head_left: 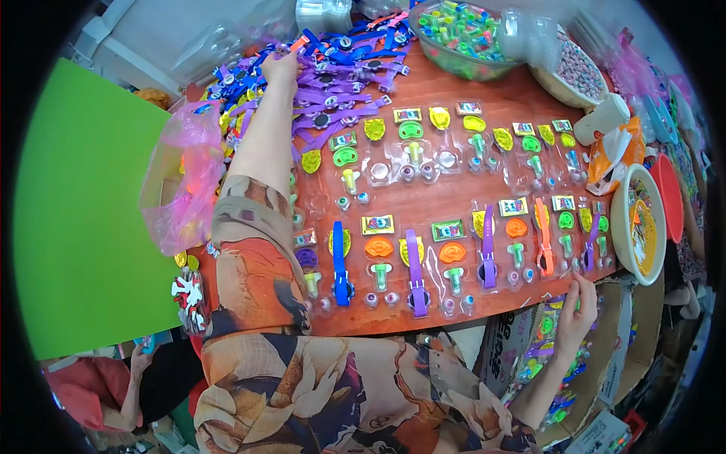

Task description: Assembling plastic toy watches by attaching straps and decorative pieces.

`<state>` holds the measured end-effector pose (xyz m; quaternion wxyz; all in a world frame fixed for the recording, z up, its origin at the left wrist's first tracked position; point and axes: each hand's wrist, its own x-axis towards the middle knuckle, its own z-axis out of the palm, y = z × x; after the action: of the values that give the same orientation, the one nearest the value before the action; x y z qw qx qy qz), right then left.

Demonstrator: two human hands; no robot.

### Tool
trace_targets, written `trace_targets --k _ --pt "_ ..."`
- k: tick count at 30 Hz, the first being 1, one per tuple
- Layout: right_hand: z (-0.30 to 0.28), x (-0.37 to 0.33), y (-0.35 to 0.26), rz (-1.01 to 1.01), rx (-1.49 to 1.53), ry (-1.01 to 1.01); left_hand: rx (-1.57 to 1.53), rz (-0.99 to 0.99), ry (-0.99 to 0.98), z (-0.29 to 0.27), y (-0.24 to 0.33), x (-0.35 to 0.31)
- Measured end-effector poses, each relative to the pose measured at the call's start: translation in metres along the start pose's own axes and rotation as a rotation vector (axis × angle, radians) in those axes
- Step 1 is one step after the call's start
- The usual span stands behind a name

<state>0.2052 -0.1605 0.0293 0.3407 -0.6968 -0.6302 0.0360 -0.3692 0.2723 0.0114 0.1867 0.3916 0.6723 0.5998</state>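
Observation:
My left hand (281,66) reaches far across the red-brown table (423,204) into a pile of blue and purple toy watch straps (340,72). Its fingers are closed around the end of an orange strap (298,44). My right hand (578,304) is at the table's front right edge, fingers apart, with its fingertips touching the near edge of a clear blister tray (563,242). Rows of clear blister trays (423,163) cover the table, holding small coloured toy parts. Some of the front trays also hold blue, purple and orange straps.
A clear bowl of coloured small parts (461,34) and a white bowl (575,72) stand at the back. A pink plastic bag (185,181) sits at the left edge and a white bowl (639,223) at the right. A carton of packed toys (552,356) lies below the front edge.

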Motion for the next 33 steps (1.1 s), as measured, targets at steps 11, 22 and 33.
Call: trace_targets --k 11,22,33 --pt "0.029 0.002 -0.076 -0.2 0.114 -0.042 -0.807 -0.252 -0.267 -0.06 0.071 0.029" --pt "0.061 0.011 -0.152 -0.343 0.485 -0.121 -1.195 -0.307 -1.062 -0.059 0.142 -0.125" --pt "0.076 -0.005 -0.153 -0.096 1.712 -0.695 -0.729 -0.787 -1.83 -0.126 0.117 -0.376"
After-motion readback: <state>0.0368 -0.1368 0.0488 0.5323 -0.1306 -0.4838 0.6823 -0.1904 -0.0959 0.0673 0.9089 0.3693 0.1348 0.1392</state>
